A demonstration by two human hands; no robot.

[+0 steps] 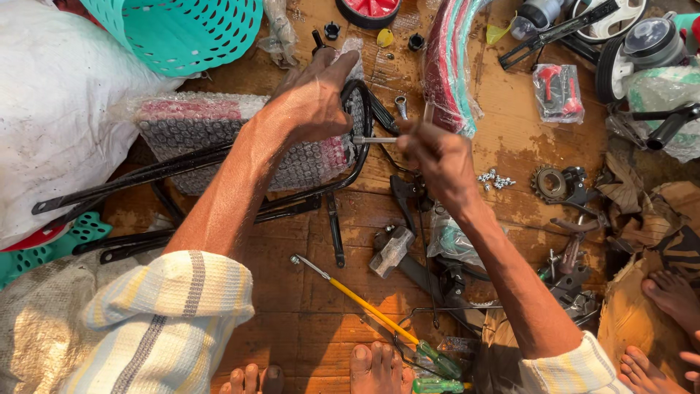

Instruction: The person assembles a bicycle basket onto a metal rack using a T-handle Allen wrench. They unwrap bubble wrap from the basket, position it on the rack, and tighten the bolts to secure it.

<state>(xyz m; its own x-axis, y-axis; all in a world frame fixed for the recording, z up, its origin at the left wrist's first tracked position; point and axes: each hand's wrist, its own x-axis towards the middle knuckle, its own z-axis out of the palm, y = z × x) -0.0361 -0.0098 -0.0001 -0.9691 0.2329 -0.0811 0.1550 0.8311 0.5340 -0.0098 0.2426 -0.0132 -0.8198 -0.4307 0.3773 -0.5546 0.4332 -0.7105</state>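
Note:
My left hand (313, 98) grips the black metal rail of a bicycle seat backrest (219, 135) wrapped in bubble wrap, with red and black padding under the wrap. My right hand (434, 157) holds a thin metal tool or bolt (375, 139) whose shaft points left into the rail beside my left hand. Black frame tubes (131, 179) run out from the backrest toward the left. Both forearms reach forward over the wooden floor, sleeves striped yellow and white.
On the wooden floor lie a yellow-handled screwdriver (364, 303), a hammer (391, 250), loose screws (496, 179), a sprocket (549, 183), red and green mudguards (448, 62), a teal plastic basket (182, 33), a white sack (51, 109). Another person's feet (671, 299) are at right.

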